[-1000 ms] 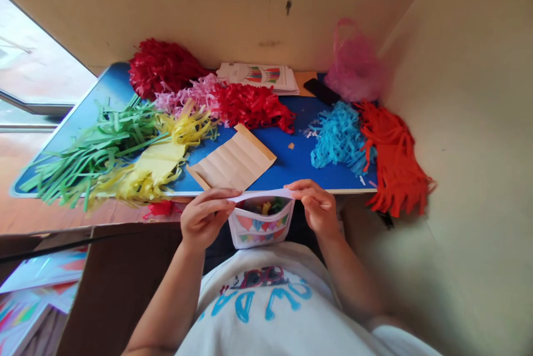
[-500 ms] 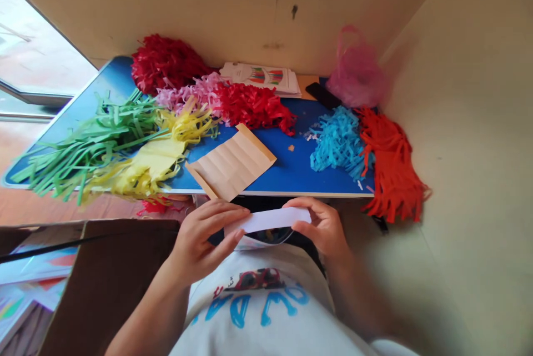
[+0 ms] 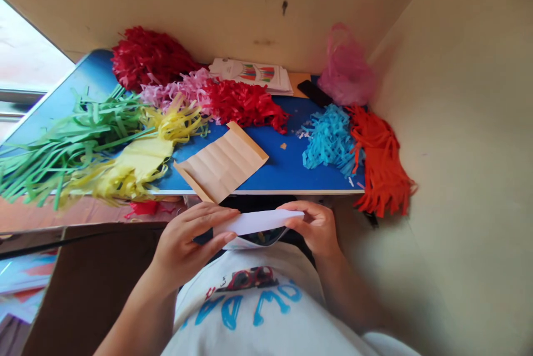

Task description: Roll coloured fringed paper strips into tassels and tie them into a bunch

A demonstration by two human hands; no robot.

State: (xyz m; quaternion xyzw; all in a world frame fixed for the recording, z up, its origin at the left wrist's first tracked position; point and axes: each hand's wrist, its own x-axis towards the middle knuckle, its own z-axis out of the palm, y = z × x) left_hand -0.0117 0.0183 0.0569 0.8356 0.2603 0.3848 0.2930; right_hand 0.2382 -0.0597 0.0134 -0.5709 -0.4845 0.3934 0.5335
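Both hands hold a long, flat white paper strip [image 3: 260, 222] in front of my shirt, just below the table's front edge. My left hand [image 3: 194, 239] pinches its left end between thumb and fingers. At the other end, my right hand [image 3: 314, 226] grips it between thumb and forefinger. Under the strip is a pale curved edge with a dark gap; whether it belongs to the same piece I cannot tell. Beyond my hands, a creased brown paper piece [image 3: 225, 163] with folded edges lies on the blue table [image 3: 266, 175], one corner overhanging the front edge.
Fringed paper bunches lie on the table: green [image 3: 83, 128], yellow [image 3: 141, 159], dark red [image 3: 150, 59], pink [image 3: 183, 89], red [image 3: 245, 103], blue [image 3: 327, 136] and orange [image 3: 378, 156]. Behind are printed sheets [image 3: 250, 74], a black phone-like object [image 3: 315, 93] and a pink bag [image 3: 347, 70]. A cardboard box [image 3: 95, 284] stands left.
The view has shifted slightly, so the table's things sit farther left. The strip's right end looks tilted and more folded; both hands keep their hold on it.
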